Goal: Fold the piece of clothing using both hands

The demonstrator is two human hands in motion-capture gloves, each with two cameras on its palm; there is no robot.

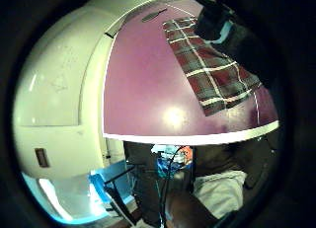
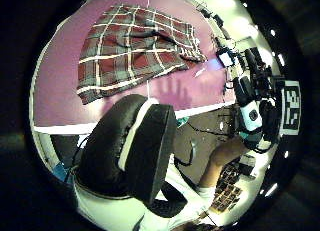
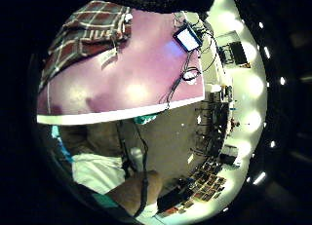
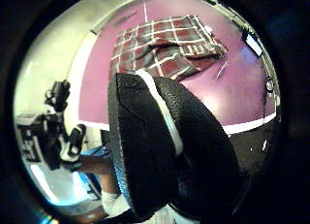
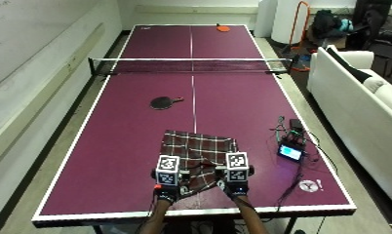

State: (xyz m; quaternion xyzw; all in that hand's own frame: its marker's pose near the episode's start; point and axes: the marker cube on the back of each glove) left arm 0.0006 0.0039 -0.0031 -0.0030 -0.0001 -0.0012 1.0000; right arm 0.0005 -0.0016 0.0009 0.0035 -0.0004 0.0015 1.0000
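Your plaid garment point(image 5: 197, 155) lies spread on the near half of the purple table point(image 5: 131, 122), close to the near edge and roughly on the centre line. Its long axis runs from near-left to far-right, so it sits a little askew to the table edge. Both hands hang at its near hem: your left hand point(image 5: 166, 184) over the near-left corner, your right hand point(image 5: 235, 180) at the near-right edge, where the cloth looks slightly rucked. The garment therefore stretches away from both grips toward the net point(image 5: 189, 60), and neither hand is clearly closer to it. The palm views look down on the cloth from above with table showing around it, which suggests the hands are over it, not pressed into it. I cannot tell whether either grip is spread or pinching the hem; the fingers are hidden. A fold away from you, near hem to far hem, looks like the natural move. A paddle point(image 5: 164, 102) lies farther off, a small device point(image 5: 291, 152) to the right.
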